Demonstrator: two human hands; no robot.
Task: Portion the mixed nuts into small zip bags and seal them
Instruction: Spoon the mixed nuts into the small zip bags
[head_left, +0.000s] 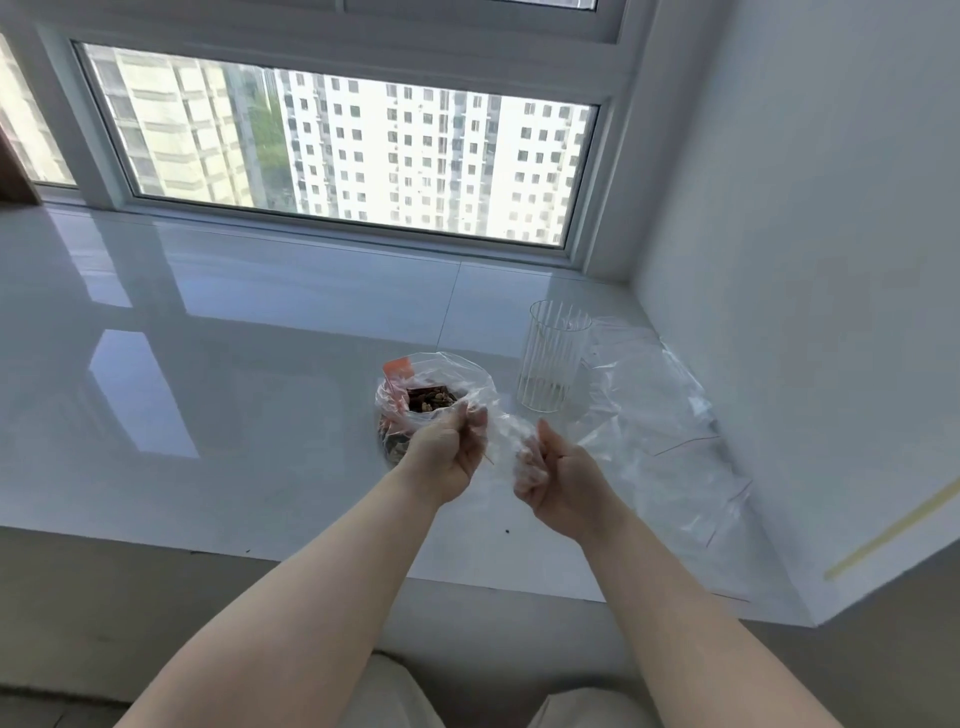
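We hold 1 small zip bag (501, 441) between both hands, just in front of the open bag of mixed nuts (431, 397), so a portion has only a short way to travel. Our left hand (447, 457) has its fingers curled, pinching the bag's left edge; our right hand (558, 475) curls its fingers round the other edge, likely to spread the mouth. Right of the nut bag stands a ribbed clear cup (550, 364), probably the scoop, beside spare zip bags (675, 441) on the white table (234, 338).
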